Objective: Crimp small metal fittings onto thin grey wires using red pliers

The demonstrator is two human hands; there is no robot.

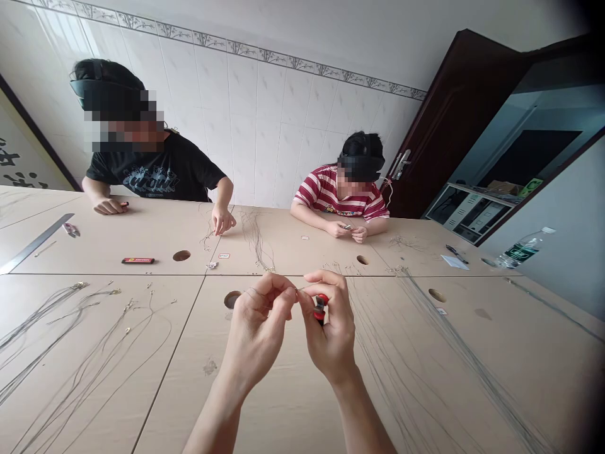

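Observation:
My left hand point(265, 321), closed in a pinch, holds a thin grey cord point(251, 292). Its fingertips meet those of my right hand point(334, 325), above the middle of the table. Something tiny and reddish sits where the fingertips touch, too small to make out. Curled within my right hand is a small red-and-black tool point(320, 309) with a grey metal part; its kind is partly hidden by the fingers. My right thumb and forefinger also pinch at the cord's end.
Bundles of thin cords with metal ends point(127, 315) lie left, and more cords point(439, 315) right. Across the table point(179, 403) two people point(155, 164) point(340, 189) handle small things. A red-and-black stick-shaped object point(138, 260), steel ruler point(38, 243) and bottle point(522, 249) lie around; the tabletop has round holes.

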